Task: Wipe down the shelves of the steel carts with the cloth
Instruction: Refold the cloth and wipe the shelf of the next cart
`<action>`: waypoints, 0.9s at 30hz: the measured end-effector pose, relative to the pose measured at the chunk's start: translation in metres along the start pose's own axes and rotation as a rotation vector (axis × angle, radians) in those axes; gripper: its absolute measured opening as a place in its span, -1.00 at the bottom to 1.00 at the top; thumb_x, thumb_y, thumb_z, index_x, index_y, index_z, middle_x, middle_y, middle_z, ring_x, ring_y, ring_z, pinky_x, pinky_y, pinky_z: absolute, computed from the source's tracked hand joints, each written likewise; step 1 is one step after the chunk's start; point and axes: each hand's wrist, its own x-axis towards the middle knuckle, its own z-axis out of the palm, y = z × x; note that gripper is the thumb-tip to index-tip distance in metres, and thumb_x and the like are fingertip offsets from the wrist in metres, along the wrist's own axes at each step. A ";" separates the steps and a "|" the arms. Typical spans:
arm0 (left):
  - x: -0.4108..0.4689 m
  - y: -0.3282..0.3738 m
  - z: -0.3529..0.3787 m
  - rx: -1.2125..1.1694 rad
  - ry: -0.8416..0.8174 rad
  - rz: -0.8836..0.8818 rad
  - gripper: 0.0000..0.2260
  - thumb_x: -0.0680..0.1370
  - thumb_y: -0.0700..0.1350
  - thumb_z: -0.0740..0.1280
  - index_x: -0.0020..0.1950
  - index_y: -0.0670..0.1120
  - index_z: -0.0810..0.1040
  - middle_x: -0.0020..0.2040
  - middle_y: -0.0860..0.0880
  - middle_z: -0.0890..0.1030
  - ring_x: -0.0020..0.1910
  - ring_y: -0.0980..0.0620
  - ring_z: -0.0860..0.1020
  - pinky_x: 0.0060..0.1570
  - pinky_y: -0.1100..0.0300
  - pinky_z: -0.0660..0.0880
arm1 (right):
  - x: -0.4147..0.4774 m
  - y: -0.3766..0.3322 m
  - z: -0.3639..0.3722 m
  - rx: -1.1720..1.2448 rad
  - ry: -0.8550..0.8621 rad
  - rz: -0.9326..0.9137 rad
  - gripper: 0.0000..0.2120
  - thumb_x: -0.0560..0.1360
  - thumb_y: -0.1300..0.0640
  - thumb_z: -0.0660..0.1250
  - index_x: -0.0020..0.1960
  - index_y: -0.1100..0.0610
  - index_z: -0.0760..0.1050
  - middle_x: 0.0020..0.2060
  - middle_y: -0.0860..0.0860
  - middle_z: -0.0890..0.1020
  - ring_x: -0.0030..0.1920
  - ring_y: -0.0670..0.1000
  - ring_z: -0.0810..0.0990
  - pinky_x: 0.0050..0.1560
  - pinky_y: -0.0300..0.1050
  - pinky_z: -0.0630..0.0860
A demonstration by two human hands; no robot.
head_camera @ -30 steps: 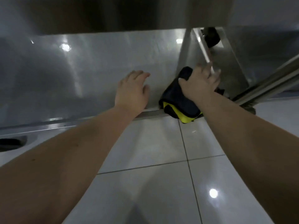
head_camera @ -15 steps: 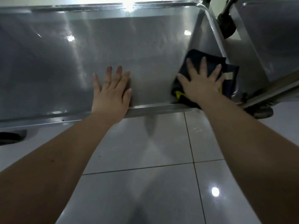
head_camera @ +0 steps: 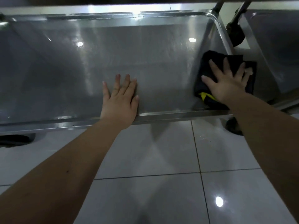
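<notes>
A low steel cart shelf (head_camera: 80,75) with a raised rim fills the upper half of the head view. A dark navy cloth (head_camera: 208,65) with a yellow patch lies in the shelf's right near corner, against the right wall. My right hand (head_camera: 226,83) presses flat on the cloth with fingers spread. My left hand (head_camera: 120,97) rests flat on the bare shelf just inside the front rim, fingers straight and close together.
A second steel cart (head_camera: 275,50) stands close on the right, with a black caster wheel (head_camera: 235,34) between the two carts. Another caster (head_camera: 233,126) sits under the shelf's right near corner. Glossy white floor tiles (head_camera: 153,159) lie below the front rim.
My right hand has flattened on the cloth and spread its fingers, pushing it slightly deeper along the right wall. My left hand has slid back toward the front rim and straightened.
</notes>
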 end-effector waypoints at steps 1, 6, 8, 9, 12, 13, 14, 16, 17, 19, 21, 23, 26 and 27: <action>0.000 0.000 0.000 -0.012 0.008 0.006 -0.50 0.65 0.05 -0.02 0.58 0.00 0.05 0.60 0.01 0.03 0.56 -0.05 -0.16 0.45 -0.18 -0.33 | 0.001 -0.007 0.000 0.003 -0.021 0.033 -0.34 0.47 -0.48 -0.13 0.52 -0.34 -0.15 0.59 -0.07 -0.13 0.52 0.35 -0.23 0.43 0.39 -0.27; 0.001 -0.003 -0.007 -0.199 0.092 -0.113 -0.50 0.62 -0.10 0.08 0.57 -0.01 0.09 0.59 0.00 0.05 0.56 -0.04 -0.15 0.46 -0.13 -0.34 | -0.026 -0.128 0.007 -0.014 0.006 -0.442 -0.38 0.52 -0.41 -0.11 0.53 -0.32 -0.14 0.58 -0.09 -0.12 0.53 0.30 -0.20 0.38 0.49 -0.24; -0.001 -0.002 -0.008 -0.208 0.126 -0.141 -0.49 0.62 -0.13 0.05 0.58 -0.03 0.06 0.59 -0.01 0.04 0.56 -0.05 -0.15 0.47 -0.10 -0.34 | -0.052 -0.176 0.016 -0.026 0.014 -0.633 -0.42 0.55 -0.37 -0.15 0.53 -0.31 -0.16 0.58 -0.11 -0.12 0.54 0.27 -0.22 0.37 0.48 -0.27; -0.001 -0.001 -0.008 -0.198 0.129 -0.155 -0.49 0.63 -0.13 0.03 0.59 -0.03 0.04 0.59 -0.01 0.03 0.56 -0.05 -0.15 0.47 -0.08 -0.34 | -0.060 -0.188 0.018 -0.026 0.015 -0.683 -0.44 0.56 -0.35 -0.16 0.53 -0.31 -0.16 0.58 -0.12 -0.11 0.54 0.26 -0.22 0.38 0.47 -0.28; -0.002 -0.001 -0.007 -0.136 0.078 -0.178 -0.50 0.65 -0.05 -0.02 0.59 -0.01 -0.01 0.60 0.00 -0.01 0.56 -0.04 -0.17 0.46 -0.09 -0.34 | -0.046 -0.174 0.015 -0.009 0.047 -0.741 -0.43 0.54 -0.38 -0.15 0.53 -0.32 -0.11 0.58 -0.13 -0.04 0.55 0.22 -0.15 0.43 0.39 -0.24; -0.001 -0.002 -0.006 -0.123 0.054 -0.175 -0.51 0.65 -0.03 -0.02 0.59 0.00 0.01 0.60 0.01 -0.01 0.56 -0.04 -0.18 0.46 -0.11 -0.34 | -0.032 -0.157 0.013 -0.020 0.065 -0.703 -0.41 0.53 -0.39 -0.14 0.53 -0.32 -0.09 0.58 -0.12 -0.02 0.56 0.22 -0.12 0.45 0.37 -0.22; 0.001 -0.003 -0.005 -0.116 0.027 -0.173 -0.52 0.66 0.00 -0.02 0.59 0.03 0.03 0.60 0.03 -0.01 0.56 -0.04 -0.19 0.46 -0.13 -0.34 | -0.016 -0.135 0.010 -0.030 0.078 -0.621 -0.41 0.53 -0.39 -0.12 0.53 -0.32 -0.07 0.58 -0.11 -0.01 0.56 0.23 -0.11 0.45 0.36 -0.20; 0.004 -0.005 -0.002 -0.085 -0.026 -0.162 -0.53 0.65 0.05 -0.02 0.57 0.10 0.05 0.60 0.06 -0.03 0.56 -0.04 -0.21 0.43 -0.17 -0.36 | 0.015 -0.082 0.004 -0.019 0.065 -0.368 -0.41 0.54 -0.39 -0.09 0.53 -0.32 -0.08 0.58 -0.11 -0.04 0.56 0.23 -0.11 0.46 0.36 -0.20; 0.005 -0.006 -0.001 -0.063 -0.040 -0.158 -0.53 0.64 0.07 -0.04 0.57 0.13 0.04 0.60 0.07 -0.03 0.55 -0.03 -0.22 0.42 -0.19 -0.37 | 0.026 -0.055 0.000 0.003 0.040 -0.237 -0.41 0.53 -0.40 -0.10 0.52 -0.34 -0.11 0.58 -0.12 -0.07 0.55 0.23 -0.14 0.45 0.36 -0.22; 0.005 -0.005 0.001 -0.026 -0.028 -0.149 -0.52 0.63 0.08 -0.08 0.57 0.13 0.03 0.60 0.07 -0.02 0.56 -0.04 -0.21 0.42 -0.22 -0.36 | 0.037 -0.018 -0.005 0.030 -0.033 -0.055 -0.41 0.52 -0.42 -0.13 0.50 -0.38 -0.17 0.58 -0.15 -0.14 0.54 0.24 -0.23 0.42 0.40 -0.27; 0.004 -0.004 0.001 0.008 0.002 -0.123 -0.52 0.63 0.08 -0.10 0.57 0.11 0.05 0.60 0.05 0.00 0.56 -0.06 -0.19 0.42 -0.21 -0.35 | 0.037 -0.012 -0.006 0.027 -0.083 0.012 -0.42 0.52 -0.42 -0.14 0.49 -0.39 -0.21 0.57 -0.15 -0.19 0.53 0.26 -0.29 0.39 0.44 -0.29; 0.002 -0.003 0.002 0.035 0.015 -0.107 -0.52 0.63 0.08 -0.11 0.57 0.09 0.06 0.60 0.03 0.03 0.56 -0.07 -0.17 0.41 -0.21 -0.35 | 0.032 -0.030 -0.006 0.059 -0.079 0.028 -0.43 0.54 -0.38 -0.13 0.50 -0.38 -0.21 0.57 -0.15 -0.20 0.52 0.28 -0.30 0.37 0.49 -0.29; 0.002 -0.004 0.000 0.001 0.053 -0.135 -0.51 0.64 0.04 -0.09 0.58 0.04 0.03 0.60 0.01 0.02 0.56 -0.06 -0.17 0.41 -0.19 -0.36 | 0.015 -0.084 -0.003 0.053 -0.028 -0.131 -0.44 0.56 -0.34 -0.12 0.51 -0.35 -0.20 0.57 -0.13 -0.18 0.53 0.28 -0.25 0.34 0.53 -0.27; 0.001 -0.004 -0.001 -0.016 0.073 -0.137 -0.51 0.64 0.02 -0.07 0.59 0.02 0.01 0.60 0.00 0.01 0.56 -0.06 -0.17 0.42 -0.17 -0.35 | 0.005 -0.110 -0.001 0.035 -0.017 -0.230 -0.44 0.56 -0.34 -0.11 0.52 -0.34 -0.19 0.58 -0.12 -0.17 0.53 0.28 -0.25 0.34 0.53 -0.27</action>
